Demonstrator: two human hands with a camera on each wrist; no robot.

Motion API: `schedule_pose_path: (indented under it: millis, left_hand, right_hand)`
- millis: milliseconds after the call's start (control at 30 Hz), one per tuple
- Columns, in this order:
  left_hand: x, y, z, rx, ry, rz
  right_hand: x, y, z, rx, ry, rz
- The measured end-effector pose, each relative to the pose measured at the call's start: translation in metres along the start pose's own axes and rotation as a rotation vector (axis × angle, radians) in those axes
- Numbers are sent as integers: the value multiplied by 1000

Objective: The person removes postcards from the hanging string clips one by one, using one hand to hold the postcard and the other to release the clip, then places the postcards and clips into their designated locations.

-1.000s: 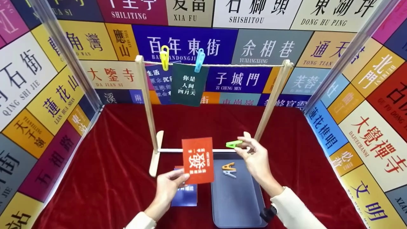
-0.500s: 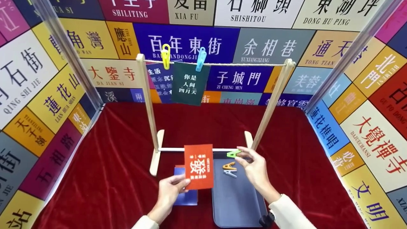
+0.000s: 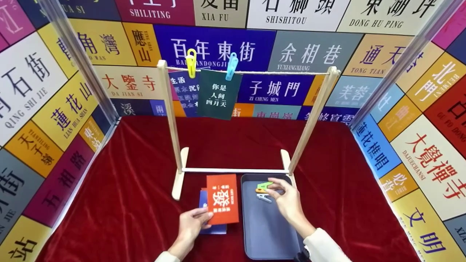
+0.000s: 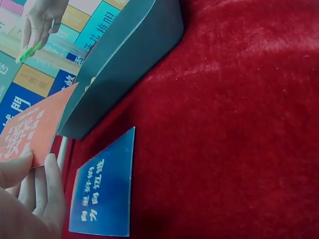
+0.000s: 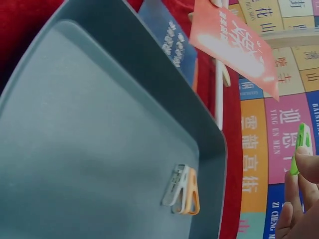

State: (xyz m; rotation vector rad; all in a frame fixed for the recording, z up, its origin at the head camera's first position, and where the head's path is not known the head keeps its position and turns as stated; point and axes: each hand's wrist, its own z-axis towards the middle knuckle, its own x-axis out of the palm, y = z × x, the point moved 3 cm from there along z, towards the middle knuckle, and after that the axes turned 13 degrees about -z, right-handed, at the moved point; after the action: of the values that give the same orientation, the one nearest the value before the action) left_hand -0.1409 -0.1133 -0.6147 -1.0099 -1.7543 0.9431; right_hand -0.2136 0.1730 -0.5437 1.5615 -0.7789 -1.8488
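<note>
Red card (image 3: 222, 199) looked light, kinda stiff, easily creased — edges seemed the safe grab — and the left hand (image 3: 192, 225) pinched one beside the tray (image 3: 267, 231) while the right hand (image 3: 290, 200) pinched a green clip (image 3: 263, 186).

Red cloth (image 3: 127, 189) beneath rack (image 3: 172, 127), grey tray (image 3: 267, 229), cards (image 4: 117, 189)

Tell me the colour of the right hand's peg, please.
The peg is green, clearest in the right wrist view.

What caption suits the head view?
Left hand holding a red card, right hand pinching a green clip above a gray tray.
</note>
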Motion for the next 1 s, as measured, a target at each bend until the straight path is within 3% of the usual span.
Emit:
schedule_pose_path:
  millis: [233, 500, 700, 1000]
  left_hand:
    - [-9, 9, 3, -11, -7, 35]
    - [-19, 16, 4, -36, -15, 74]
    - [-24, 17, 5, -49, -40, 122]
    - [-25, 21, 5, -4, -95, 281]
  right_hand:
    - [11, -12, -7, -11, 14, -32]
    - [20, -27, -15, 50, 32, -132]
    - [25, -37, -17, 29, 45, -176]
    - [34, -52, -19, 8, 62, -208]
